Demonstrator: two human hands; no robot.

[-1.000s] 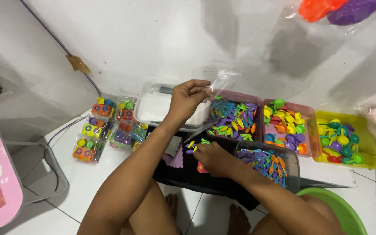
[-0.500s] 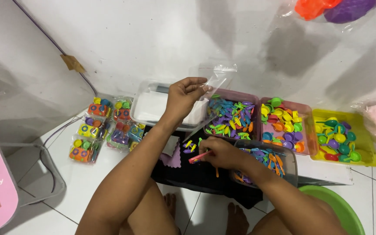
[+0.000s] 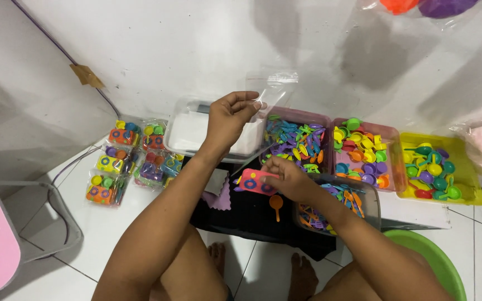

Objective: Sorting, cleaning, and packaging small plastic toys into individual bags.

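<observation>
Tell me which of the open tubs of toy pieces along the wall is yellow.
The yellow tub at the far right end of the row, holding green, yellow and purple spoon-like pieces; the two tubs beside it are pinkish.

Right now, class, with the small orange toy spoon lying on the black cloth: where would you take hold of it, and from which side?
Pinch the orange spoon by its thin handle, coming from above on the near side. It lies flat on the black cloth with the round bowl away from the person and the handle pointing back toward them. The right hand, which holds a pink toy piece, is closest.
</observation>
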